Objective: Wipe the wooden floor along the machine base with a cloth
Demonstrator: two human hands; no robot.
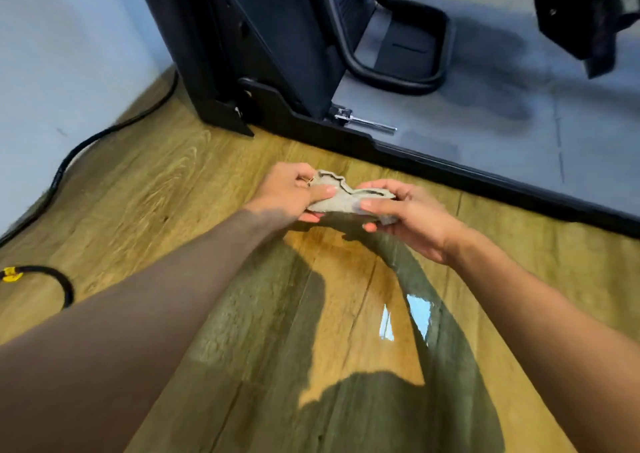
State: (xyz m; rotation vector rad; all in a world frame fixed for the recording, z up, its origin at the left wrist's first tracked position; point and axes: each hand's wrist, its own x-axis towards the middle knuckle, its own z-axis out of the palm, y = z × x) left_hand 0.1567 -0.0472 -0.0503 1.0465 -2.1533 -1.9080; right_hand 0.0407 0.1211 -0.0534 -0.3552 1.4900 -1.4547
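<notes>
**Cloth held in both hands above wooden floor beside machine base**

Both hands hold a bunched grey cloth between them, lifted off the wooden floor. The left hand pinches the cloth's left end, thumb on top and fingers curled beneath. The right hand grips the right end likewise, thumb pressed on top. The cloth sits near the black edge of the machine base, not touching it. A grey platform lies beyond that edge, and a black upright housing stands at the corner. A black cable runs along the wall. A glossy patch on the floor reflects light beneath the forearms.
</notes>
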